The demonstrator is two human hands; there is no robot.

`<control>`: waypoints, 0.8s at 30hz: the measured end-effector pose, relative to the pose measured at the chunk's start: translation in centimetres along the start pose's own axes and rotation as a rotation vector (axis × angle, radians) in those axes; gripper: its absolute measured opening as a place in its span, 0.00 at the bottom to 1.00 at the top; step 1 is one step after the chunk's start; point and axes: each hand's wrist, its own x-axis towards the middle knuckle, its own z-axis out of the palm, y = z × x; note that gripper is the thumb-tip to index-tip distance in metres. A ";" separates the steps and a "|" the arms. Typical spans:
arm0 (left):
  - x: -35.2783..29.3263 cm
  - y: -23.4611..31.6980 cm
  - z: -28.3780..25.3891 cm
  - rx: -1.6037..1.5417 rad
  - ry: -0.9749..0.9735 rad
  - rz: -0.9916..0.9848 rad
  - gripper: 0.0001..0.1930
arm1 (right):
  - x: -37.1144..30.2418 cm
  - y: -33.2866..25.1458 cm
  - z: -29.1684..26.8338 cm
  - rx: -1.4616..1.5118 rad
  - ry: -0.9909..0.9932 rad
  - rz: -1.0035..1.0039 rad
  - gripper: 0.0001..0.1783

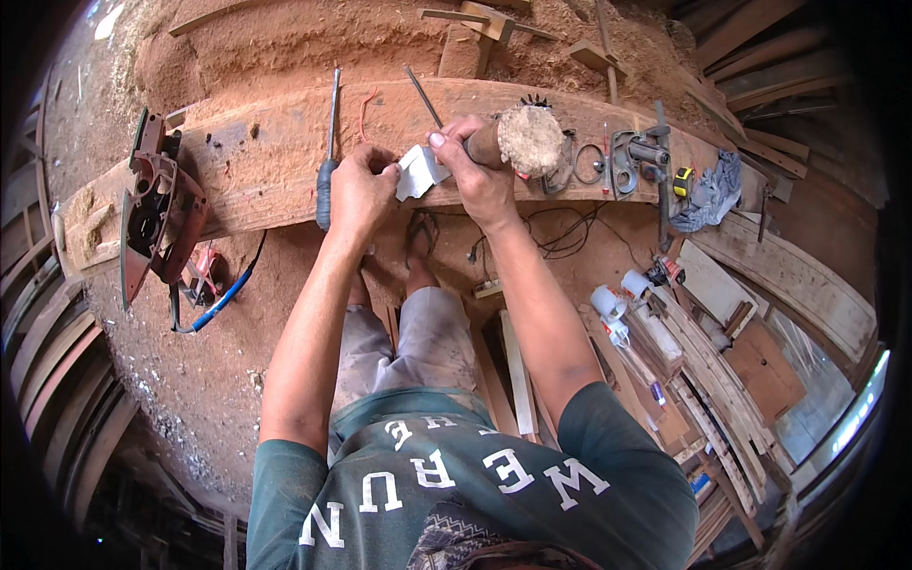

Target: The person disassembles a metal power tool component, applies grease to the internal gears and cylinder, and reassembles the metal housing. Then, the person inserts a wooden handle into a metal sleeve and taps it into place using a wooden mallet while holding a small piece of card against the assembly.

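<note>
My left hand (365, 184) is closed, its thumb and fingers pinched at the left edge of a small white folded piece (421, 173), perhaps paper. My right hand (483, 186) is closed around the brown handle of what looks like a wooden mallet (530, 141), whose rough round end faces up. The right thumb and forefinger are close to the white piece's upper right. Beyond them a thin dark rod (423, 98) slants over the workbench plank (275, 142); the right hand hides its lower end. Left of my left hand lies a long metal tool with a dark wrapped handle (325, 193).
At the plank's left end stands an upturned power planer (157, 214). To the right lie a metal power-tool part (638, 157), a yellow tape measure (683, 181) and a grey cloth (714, 193). Cables (560, 242) trail below the plank. Sawdust (285, 47) is heaped behind it.
</note>
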 end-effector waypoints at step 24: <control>-2.9 0.4 2.2 0.258 0.043 0.223 0.11 | -0.6 3.5 0.6 -0.206 0.101 -0.187 0.06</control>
